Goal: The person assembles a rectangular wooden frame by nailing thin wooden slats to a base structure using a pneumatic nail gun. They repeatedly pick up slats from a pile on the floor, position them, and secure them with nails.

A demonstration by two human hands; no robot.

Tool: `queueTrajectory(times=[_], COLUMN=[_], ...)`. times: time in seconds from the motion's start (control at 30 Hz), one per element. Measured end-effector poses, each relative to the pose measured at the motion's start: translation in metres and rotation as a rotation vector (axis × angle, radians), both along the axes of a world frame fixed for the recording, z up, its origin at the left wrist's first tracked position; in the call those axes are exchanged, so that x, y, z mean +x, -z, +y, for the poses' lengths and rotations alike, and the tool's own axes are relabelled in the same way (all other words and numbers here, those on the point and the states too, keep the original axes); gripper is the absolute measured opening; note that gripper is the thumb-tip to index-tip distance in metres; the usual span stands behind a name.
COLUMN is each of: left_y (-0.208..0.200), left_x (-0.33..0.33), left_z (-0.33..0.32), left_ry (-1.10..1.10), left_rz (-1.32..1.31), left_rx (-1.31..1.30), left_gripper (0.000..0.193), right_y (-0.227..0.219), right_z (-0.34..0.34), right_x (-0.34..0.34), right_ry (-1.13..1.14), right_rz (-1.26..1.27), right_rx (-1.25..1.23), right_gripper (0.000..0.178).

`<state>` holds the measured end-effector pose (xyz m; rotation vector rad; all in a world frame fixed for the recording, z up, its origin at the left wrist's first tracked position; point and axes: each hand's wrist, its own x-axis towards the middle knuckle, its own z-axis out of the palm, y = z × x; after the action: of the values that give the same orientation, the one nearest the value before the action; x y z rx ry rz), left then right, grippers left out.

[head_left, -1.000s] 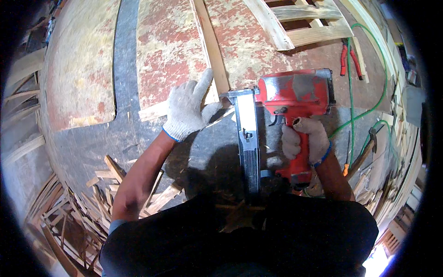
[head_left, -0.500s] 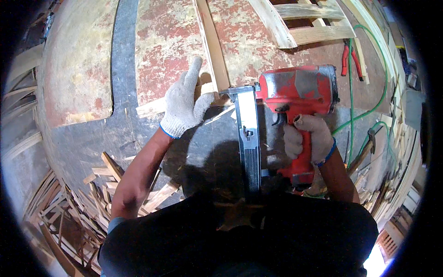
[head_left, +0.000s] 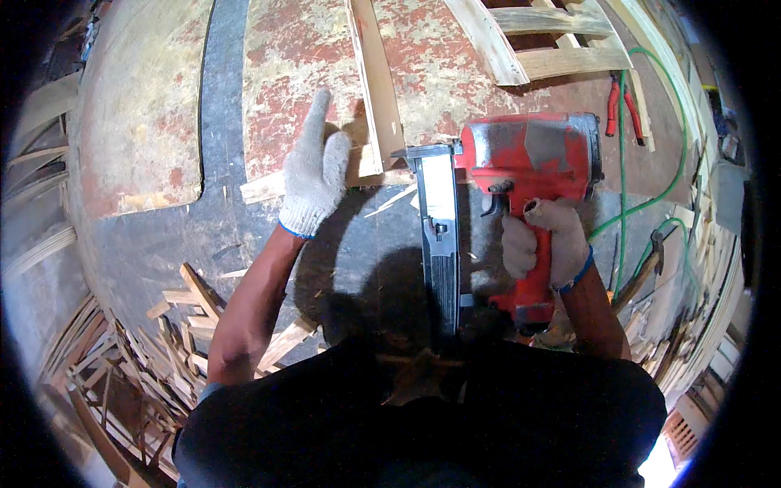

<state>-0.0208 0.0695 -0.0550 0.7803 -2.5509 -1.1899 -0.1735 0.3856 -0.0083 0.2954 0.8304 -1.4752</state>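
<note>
My right hand [head_left: 549, 237], in a pale knit glove, is wrapped round the handle of a red nail gun [head_left: 533, 154]. The tool's long dark magazine [head_left: 439, 244] points back toward my body, and its nose lies close to the near end of a long upright-set wooden board [head_left: 378, 98]. My left hand [head_left: 316, 171], gloved too, is open with the index finger stretched forward. It is over a short crosswise wooden strip [head_left: 264, 189], left of the long board; whether it touches the strip I cannot tell. The strip's middle is hidden behind this hand.
A slatted wooden frame [head_left: 553, 45] lies at the far right, with red-handled pliers [head_left: 612, 110] near it. A green hose [head_left: 651, 195] loops down the right side, beside a hammer [head_left: 651, 256]. Scrap wood [head_left: 191, 301] is heaped at the near left.
My left hand has drawn leftward off the end of the long board, its thumb now nearer the index finger. The nail gun has stayed almost in place in my right hand.
</note>
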Motion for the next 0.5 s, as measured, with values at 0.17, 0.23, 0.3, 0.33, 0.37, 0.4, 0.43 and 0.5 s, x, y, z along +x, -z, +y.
queueTrajectory(times=[0.17, 0.23, 0.3, 0.33, 0.37, 0.4, 0.43, 0.5], left_y=[0.025, 0.027, 0.026, 0.026, 0.026, 0.027, 0.03, 0.032], left_x=[0.005, 0.005, 0.004, 0.004, 0.004, 0.004, 0.005, 0.005], left_z=[-0.027, -0.027, -0.026, -0.026, -0.026, -0.026, -0.027, -0.027], left_ry=[-0.095, -0.12, -0.131, -0.131, -0.131, -0.131, -0.131, -0.13], left_rz=[-0.076, -0.149, -0.181, -0.175, -0.169, -0.151, -0.134, -0.119], left_rx=[-0.236, -0.172, -0.137, -0.137, -0.137, -0.139, -0.139, -0.132], left_gripper=[0.054, 0.053, 0.052, 0.052, 0.051, 0.051, 0.051, 0.05], right_y=[-0.001, 0.008, 0.014, 0.014, 0.015, 0.013, 0.01, 0.01], right_z=[-0.011, -0.006, -0.004, -0.004, -0.005, -0.006, -0.008, -0.009], right_x=[-0.003, -0.003, -0.001, 0.0, 0.0, 0.001, 0.002, 0.001], right_ry=[0.045, 0.014, 0.004, 0.009, 0.014, 0.016, 0.019, 0.016], right_rz=[-0.06, -0.015, -0.007, -0.02, -0.033, -0.019, -0.005, 0.008], right_rx=[-0.031, -0.045, -0.053, -0.057, -0.061, -0.043, -0.025, -0.025], right_gripper=[0.029, 0.026, 0.03, 0.029, 0.029, 0.028, 0.027, 0.026])
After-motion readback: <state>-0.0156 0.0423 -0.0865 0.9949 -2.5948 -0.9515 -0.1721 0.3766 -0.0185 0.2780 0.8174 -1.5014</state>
